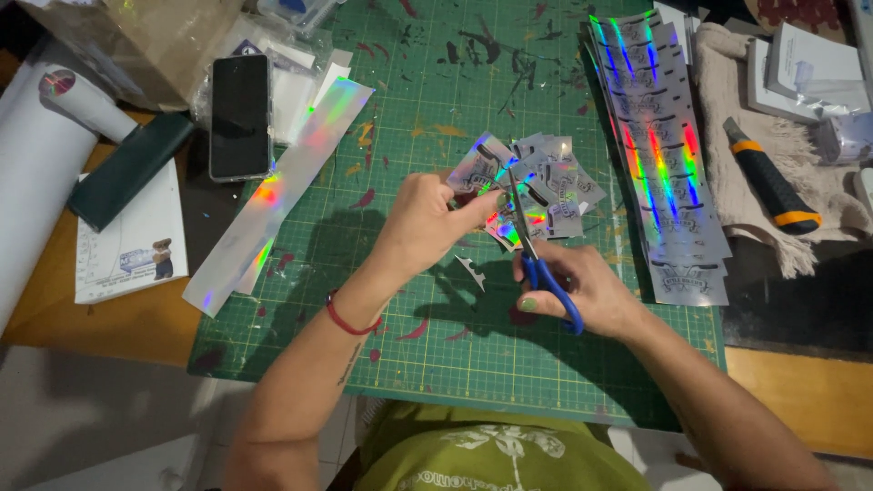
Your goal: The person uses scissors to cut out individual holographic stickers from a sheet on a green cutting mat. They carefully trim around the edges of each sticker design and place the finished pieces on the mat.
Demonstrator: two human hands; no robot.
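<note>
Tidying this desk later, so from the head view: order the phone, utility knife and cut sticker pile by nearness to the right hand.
From the right hand:
1. Cut sticker pile, just above.
2. Utility knife, upper right.
3. Phone, far upper left.

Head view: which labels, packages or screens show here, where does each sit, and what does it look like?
Phone: upper left, dark blank screen, rectangular.
Holographic sticker strips: upper right on the green cutting mat, fanned, silvery rainbow.
Cut stickers: mat centre, small shiny pieces.
Sticker piece: pinched by left hand; right hand works blue-handled scissors.
Printed sheet: left, white.
</note>
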